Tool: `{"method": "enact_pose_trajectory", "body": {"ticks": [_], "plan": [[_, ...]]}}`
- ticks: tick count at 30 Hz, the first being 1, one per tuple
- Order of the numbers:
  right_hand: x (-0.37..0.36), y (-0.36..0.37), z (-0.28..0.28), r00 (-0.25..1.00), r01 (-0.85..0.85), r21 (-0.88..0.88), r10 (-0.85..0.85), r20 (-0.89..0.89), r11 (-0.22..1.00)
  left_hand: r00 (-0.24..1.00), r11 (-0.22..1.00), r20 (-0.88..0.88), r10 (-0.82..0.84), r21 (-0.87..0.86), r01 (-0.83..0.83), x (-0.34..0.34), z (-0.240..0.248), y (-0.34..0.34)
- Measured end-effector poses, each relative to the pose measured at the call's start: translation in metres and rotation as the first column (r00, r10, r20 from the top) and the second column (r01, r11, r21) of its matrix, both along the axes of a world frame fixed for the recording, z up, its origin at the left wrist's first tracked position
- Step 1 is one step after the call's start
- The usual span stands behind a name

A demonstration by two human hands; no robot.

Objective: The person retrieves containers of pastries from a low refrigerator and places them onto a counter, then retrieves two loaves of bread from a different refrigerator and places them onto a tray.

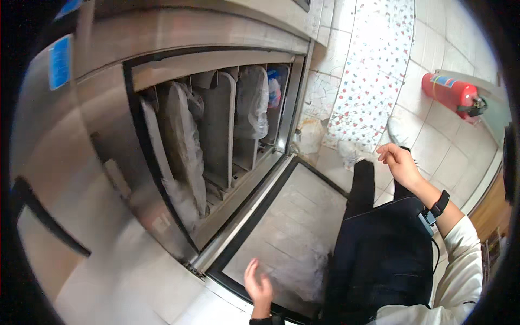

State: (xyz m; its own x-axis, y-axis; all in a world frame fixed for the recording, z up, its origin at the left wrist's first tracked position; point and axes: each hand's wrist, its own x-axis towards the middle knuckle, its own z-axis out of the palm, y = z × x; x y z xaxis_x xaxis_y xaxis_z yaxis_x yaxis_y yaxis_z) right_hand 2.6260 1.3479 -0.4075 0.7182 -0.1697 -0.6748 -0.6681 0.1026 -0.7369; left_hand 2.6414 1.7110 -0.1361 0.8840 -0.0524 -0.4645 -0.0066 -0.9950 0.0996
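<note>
My left hand (259, 287) is over the edge of the lowered door (292, 211), fingers apart and nothing in it. Its wrist carries a black band. Off to the right, my right hand (400, 165) hangs above the floor with loosely bent fingers, also holding nothing. The door lies folded down from a stainless steel cabinet (216, 32) and has a black seal round its rim. Inside the cabinet stand several upright grey divider panels (219, 130). Clear plastic bagging (187, 146) drapes between them, and a blue and red package (275, 86) sits at the far end.
Crumpled clear plastic (303, 271) appears on the door near my legs. A patterned mat (374, 65) runs along the tiled floor (439, 151). A red fire extinguisher (452, 95) lies or leans at the right. A black handle (51, 216) juts out at the left.
</note>
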Motion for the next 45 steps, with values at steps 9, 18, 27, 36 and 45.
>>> {"method": "enact_pose_trajectory", "body": {"ticks": [9,18,27,36,45], "plan": [[-0.049,-0.111,0.076,0.992,-0.021,-0.213,0.047,0.118,0.977,0.880,0.793,0.474,0.027,0.526,-0.307,-0.135,0.077,-0.019],[-0.122,-0.196,0.179,0.752,-0.601,-0.626,0.617,-0.232,0.496,0.755,0.737,0.194,0.626,0.167,-0.654,-0.242,0.131,-0.033],[-0.230,-0.260,0.192,0.761,-0.626,-0.603,0.556,-0.335,0.494,0.458,0.437,-0.158,0.875,-0.151,-0.887,-0.317,0.163,-0.040],[-0.284,-0.274,0.202,0.477,-0.842,-0.474,0.767,-0.430,0.258,0.276,-0.051,-0.483,0.831,-0.561,-0.826,-0.397,0.149,-0.055],[-0.294,-0.317,0.229,0.496,-0.789,-0.571,0.784,-0.374,0.227,0.522,0.067,-0.346,0.780,-0.783,-0.618,-0.447,0.025,-0.057]]}}
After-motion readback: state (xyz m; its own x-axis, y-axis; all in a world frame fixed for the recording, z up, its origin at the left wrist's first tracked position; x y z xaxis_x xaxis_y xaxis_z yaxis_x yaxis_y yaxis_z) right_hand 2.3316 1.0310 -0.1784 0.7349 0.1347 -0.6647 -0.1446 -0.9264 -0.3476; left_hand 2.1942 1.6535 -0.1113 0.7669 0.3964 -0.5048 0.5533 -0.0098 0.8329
